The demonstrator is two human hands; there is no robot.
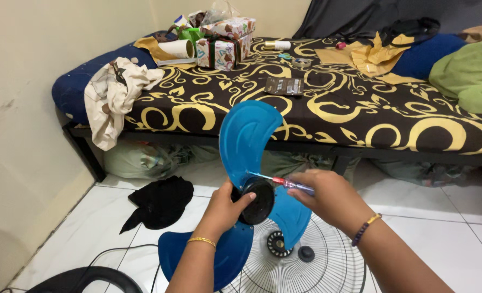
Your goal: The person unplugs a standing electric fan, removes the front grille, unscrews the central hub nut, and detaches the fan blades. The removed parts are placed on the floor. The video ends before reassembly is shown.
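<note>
Bed (pixel 360 108) with black-gold cover fills background. White fan grille (pixel 306 266) lies on tile floor. Blue fan blade (pixel 246 141) held above grille. Left hand (pixel 224 209) grips black hub (pixel 257 202), fingers curled round it. Right hand (pixel 327 195) pinches screwdriver (pixel 276 180), tip toward hub. Judged: working at hub; next needs steady tip placement.

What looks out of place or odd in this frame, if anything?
The blue fan blade is off its fan: the left hand grips its black hub, and the right hand holds a screwdriver against it. The white fan grille lies flat on the floor. A black cloth lies crumpled on the tiles.
</note>
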